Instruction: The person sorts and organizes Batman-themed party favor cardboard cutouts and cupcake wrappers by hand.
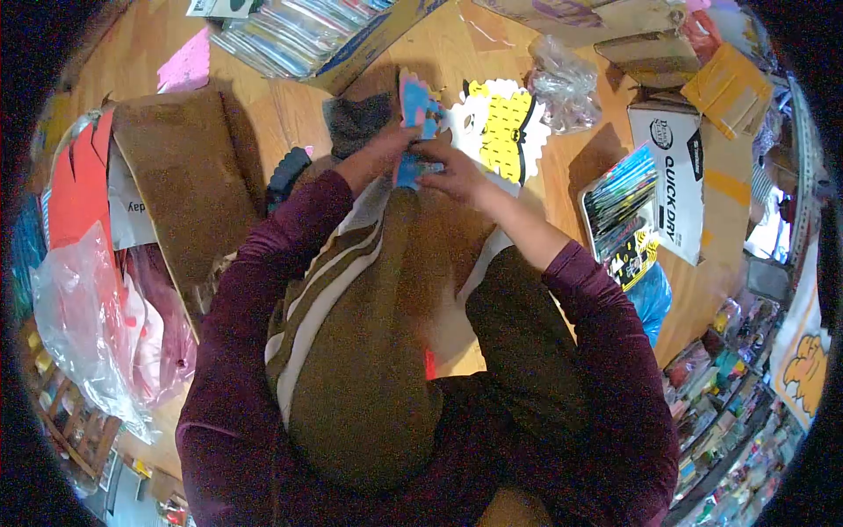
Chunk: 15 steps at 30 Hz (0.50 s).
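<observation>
A blue and pink decorated piece with a wavy edge (416, 95) stands up between my hands, above my lap. My left hand (392, 147) grips it from the left, fingers closed on its middle. My right hand (453, 174) has its fingers bent around the lower right part of the same piece. Its lower end meets my raised knee, and my fingers hide part of its face. Just beyond my right hand, a yellow and black scalloped-edge cutout (505, 132) lies on the floor. Left of the piece is a dark, crumpled item (358, 123).
A box of upright plastic-sleeved packs (290, 39) stands ahead. On the left are a brown cardboard box (189, 167) and clear plastic bags (83, 299). To the right sit a tray of packs (619, 202), a QUICK DRY carton (672, 189) and crumpled clear plastic (565, 86).
</observation>
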{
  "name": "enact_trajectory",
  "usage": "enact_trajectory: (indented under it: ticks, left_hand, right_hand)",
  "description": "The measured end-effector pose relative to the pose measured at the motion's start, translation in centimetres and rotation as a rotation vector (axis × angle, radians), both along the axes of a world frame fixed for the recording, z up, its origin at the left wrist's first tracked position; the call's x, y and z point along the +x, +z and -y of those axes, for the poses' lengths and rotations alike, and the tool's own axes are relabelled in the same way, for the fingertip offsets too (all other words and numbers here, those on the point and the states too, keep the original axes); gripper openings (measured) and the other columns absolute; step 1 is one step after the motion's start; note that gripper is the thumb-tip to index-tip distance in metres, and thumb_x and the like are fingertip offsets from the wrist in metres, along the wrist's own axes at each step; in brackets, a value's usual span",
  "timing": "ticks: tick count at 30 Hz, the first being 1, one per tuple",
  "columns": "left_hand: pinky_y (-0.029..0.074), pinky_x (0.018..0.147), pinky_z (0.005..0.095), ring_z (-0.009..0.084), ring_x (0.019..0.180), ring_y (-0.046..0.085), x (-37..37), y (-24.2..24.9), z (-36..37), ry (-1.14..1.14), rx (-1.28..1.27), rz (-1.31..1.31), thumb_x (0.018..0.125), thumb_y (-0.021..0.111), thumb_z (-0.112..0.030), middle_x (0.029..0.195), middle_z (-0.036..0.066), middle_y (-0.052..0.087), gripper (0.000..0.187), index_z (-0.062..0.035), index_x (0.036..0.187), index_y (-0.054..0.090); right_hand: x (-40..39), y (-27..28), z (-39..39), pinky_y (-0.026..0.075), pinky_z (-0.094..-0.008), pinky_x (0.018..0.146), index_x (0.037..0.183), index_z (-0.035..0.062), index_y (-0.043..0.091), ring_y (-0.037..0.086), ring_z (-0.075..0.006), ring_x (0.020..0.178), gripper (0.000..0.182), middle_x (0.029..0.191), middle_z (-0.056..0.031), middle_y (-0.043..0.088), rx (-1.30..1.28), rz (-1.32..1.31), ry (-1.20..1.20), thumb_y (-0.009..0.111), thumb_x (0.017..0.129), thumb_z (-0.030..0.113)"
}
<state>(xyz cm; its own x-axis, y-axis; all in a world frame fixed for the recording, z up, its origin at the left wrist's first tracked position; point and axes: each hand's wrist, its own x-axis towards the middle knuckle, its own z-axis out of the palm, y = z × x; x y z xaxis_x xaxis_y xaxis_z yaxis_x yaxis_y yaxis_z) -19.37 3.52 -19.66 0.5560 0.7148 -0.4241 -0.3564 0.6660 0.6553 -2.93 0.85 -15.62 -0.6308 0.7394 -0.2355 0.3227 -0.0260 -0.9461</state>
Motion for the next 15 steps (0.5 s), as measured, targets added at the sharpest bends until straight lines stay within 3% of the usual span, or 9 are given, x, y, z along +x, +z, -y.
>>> enact_trajectory:
  ticks: [1, 3, 6, 8, 12, 15]
  left_hand:
    - [0.044, 0.078, 0.0294, 0.0164, 0.088, 0.053, -0.5, -0.2, 0.0, -0.004, -0.031, 0.020, 0.083, 0.052, -0.034, 0.098, 0.005, 0.054, 0.040, -0.0062, 0.110, 0.044]
    - [0.047, 0.075, 0.0316, 0.0185, 0.087, 0.055, -0.9, 1.0, -0.3, -0.017, -0.060, 0.034, 0.082, 0.052, -0.034, 0.098, 0.007, 0.055, 0.041, -0.0057, 0.110, 0.043]
    - [0.051, 0.066, 0.0374, 0.0241, 0.082, 0.058, 0.1, 5.3, -1.5, 0.019, -0.136, 0.100, 0.082, 0.053, -0.034, 0.097, 0.011, 0.055, 0.042, -0.0048, 0.109, 0.043]
    - [0.052, 0.059, 0.0409, 0.0273, 0.076, 0.059, 1.3, 6.3, -2.2, -0.071, -0.137, 0.127, 0.081, 0.054, -0.034, 0.092, 0.012, 0.056, 0.043, -0.0045, 0.110, 0.043]
    - [0.051, 0.061, 0.0342, 0.0207, 0.076, 0.058, 3.2, 9.1, -2.8, -0.235, -0.063, -0.042, 0.080, 0.055, -0.036, 0.086, 0.010, 0.058, 0.040, -0.0043, 0.105, 0.048]
    - [0.047, 0.069, 0.0312, 0.0172, 0.079, 0.056, 3.9, 10.5, -2.4, -0.215, 0.056, -0.145, 0.080, 0.055, -0.040, 0.091, 0.008, 0.058, 0.044, -0.0045, 0.106, 0.050]
  right_hand:
    - [0.6, 0.3, -0.4, 0.039, -0.0314, 0.087, 0.112, 0.0004, 0.047, 0.051, -0.0197, 0.099, 0.046, 0.104, -0.0138, 0.055, -0.128, 0.006, -0.084, 0.065, 0.071, 0.012]
    - [1.4, 3.3, -1.7, 0.043, -0.0291, 0.079, 0.103, 0.0000, 0.051, 0.055, -0.0171, 0.088, 0.033, 0.091, -0.0098, 0.059, -0.019, 0.176, -0.308, 0.061, 0.072, 0.007]
    - [4.3, 5.9, -3.7, 0.043, -0.0232, 0.064, 0.088, -0.0002, 0.052, 0.052, -0.0099, 0.071, 0.017, 0.077, -0.0040, 0.056, 0.163, 0.130, -0.630, 0.060, 0.077, 0.011]
    - [5.6, 7.3, -4.1, 0.042, -0.0223, 0.062, 0.084, 0.0018, 0.054, 0.051, -0.0084, 0.067, 0.015, 0.074, -0.0018, 0.056, -0.020, 0.119, -0.692, 0.059, 0.078, 0.014]
    - [5.6, 9.2, -3.0, 0.040, -0.0205, 0.058, 0.080, 0.0047, 0.055, 0.050, -0.0062, 0.063, 0.014, 0.069, 0.0003, 0.055, -0.242, 0.012, -0.621, 0.059, 0.079, 0.018]
    - [5.6, 9.5, -2.8, 0.037, -0.0193, 0.052, 0.075, 0.0075, 0.055, 0.046, -0.0043, 0.058, 0.011, 0.066, 0.0028, 0.053, -0.317, -0.129, -0.696, 0.059, 0.079, 0.017]
